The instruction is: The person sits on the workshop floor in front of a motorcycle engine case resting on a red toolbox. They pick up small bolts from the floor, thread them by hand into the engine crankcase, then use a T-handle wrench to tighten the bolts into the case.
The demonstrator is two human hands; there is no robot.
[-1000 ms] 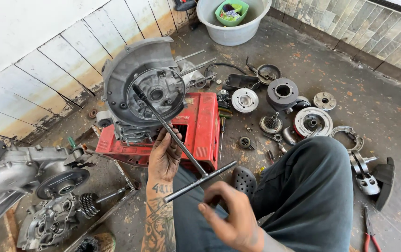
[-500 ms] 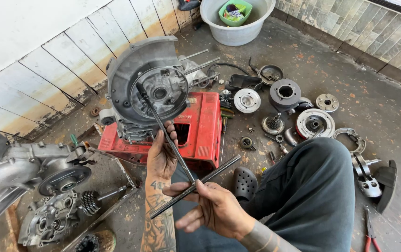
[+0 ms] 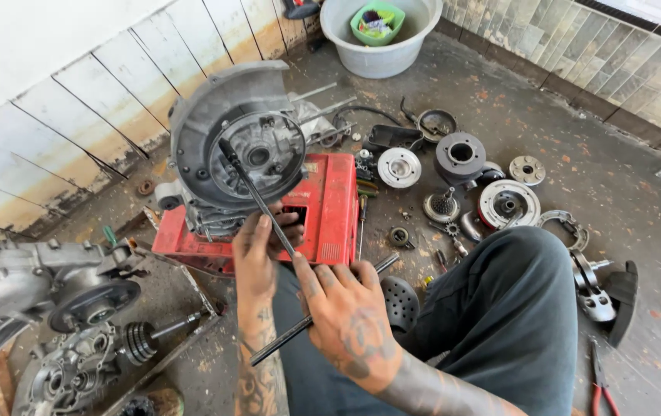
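A grey engine casing point(image 3: 215, 127) stands upright on a red metal box point(image 3: 330, 208). A long black T-handle wrench point(image 3: 257, 196) reaches from my hands up into the casing's round opening. My left hand point(image 3: 257, 246) steadies the wrench shaft just below the casing. My right hand point(image 3: 349, 312) grips the crossbar of the wrench point(image 3: 280, 343), which runs diagonally over my lap.
Loose engine parts lie on the concrete floor to the right: a flywheel point(image 3: 507, 204), a drum point(image 3: 460, 154), a round cover point(image 3: 399, 167). A grey tub point(image 3: 415, 38) stands at the back. Another engine casing point(image 3: 45, 270) sits left. Red pliers point(image 3: 601, 381) lie at lower right.
My right hand has moved up onto the crossbar and turned it. The view has shifted closer to the casing.
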